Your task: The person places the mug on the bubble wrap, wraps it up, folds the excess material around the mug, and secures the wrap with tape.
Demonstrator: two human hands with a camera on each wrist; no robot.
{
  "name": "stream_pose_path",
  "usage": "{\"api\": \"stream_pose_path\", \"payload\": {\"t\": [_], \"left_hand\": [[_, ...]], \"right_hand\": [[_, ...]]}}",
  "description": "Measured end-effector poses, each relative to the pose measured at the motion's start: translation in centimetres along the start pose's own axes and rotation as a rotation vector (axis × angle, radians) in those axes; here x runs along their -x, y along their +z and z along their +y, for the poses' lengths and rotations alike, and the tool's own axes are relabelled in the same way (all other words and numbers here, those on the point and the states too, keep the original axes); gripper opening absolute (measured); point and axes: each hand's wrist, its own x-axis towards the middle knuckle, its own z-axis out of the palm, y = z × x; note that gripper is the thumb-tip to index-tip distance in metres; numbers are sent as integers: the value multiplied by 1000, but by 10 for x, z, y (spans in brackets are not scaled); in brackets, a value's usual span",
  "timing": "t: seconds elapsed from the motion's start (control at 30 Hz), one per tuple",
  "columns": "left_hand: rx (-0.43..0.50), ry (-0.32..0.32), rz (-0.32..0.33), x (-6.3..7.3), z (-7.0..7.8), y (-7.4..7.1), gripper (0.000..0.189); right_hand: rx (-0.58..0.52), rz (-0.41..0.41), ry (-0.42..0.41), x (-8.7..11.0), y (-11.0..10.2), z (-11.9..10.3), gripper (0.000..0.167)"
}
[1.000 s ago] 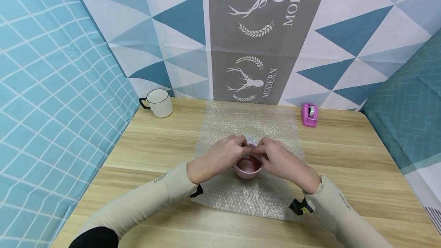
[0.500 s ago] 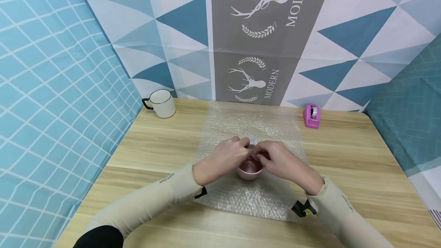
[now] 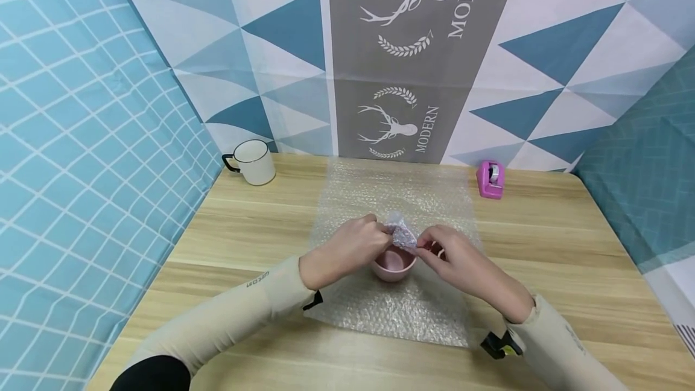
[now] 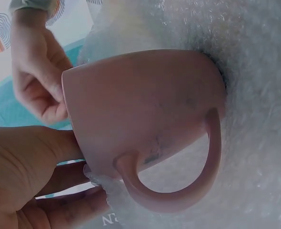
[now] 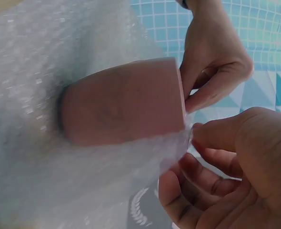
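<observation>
A flap of bubble wrap (image 3: 404, 316) is pinched by the fingers of the left hand (image 3: 352, 247) and right hand (image 3: 455, 258) beside the rim of the pink mug (image 3: 392, 274), stood upright on the sheet.

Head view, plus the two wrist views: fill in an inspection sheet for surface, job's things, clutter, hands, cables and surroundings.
Surface: wood-grain table, partly covered by bubble wrap.
Job's things: pink mug upright on the wrap, part of which is raised at the mug's far rim.
Clutter: white mug at back left; magenta tape dispenser at back right.
Left hand: holds the raised wrap beside the mug's rim.
Right hand: pinches the wrap's raised edge.
Cables: nothing seen.
Surroundings: blue grid cloth left, triangle-and-deer cloth behind, teal cloth right.
</observation>
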Motion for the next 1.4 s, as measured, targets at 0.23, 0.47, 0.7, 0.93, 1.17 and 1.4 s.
{"api": "stream_pose_path", "payload": {"t": [0.23,0.47,0.7,0.93,1.17,1.4], "left_hand": [[5,2,1,-2,-1,1,25],[12,13,-26,-6,-2,0,28],[68,-2,-86,-5,-3,-5,26],[86,-2,-81,-5,-2,-4,26],[67,-3,-60,-5,0,-2,25],[64,-3,-42,-5,0,0,25]], "right_hand": [[-28,-140,20,28,-4,15,11],[-125,-304,80,60,-1,33,21],[-144,-426,176,78,5,41,33],[-162,-426,237,85,4,40,39],[-116,-480,239,84,1,39,18],[-125,-469,291,83,-10,33,20]]}}
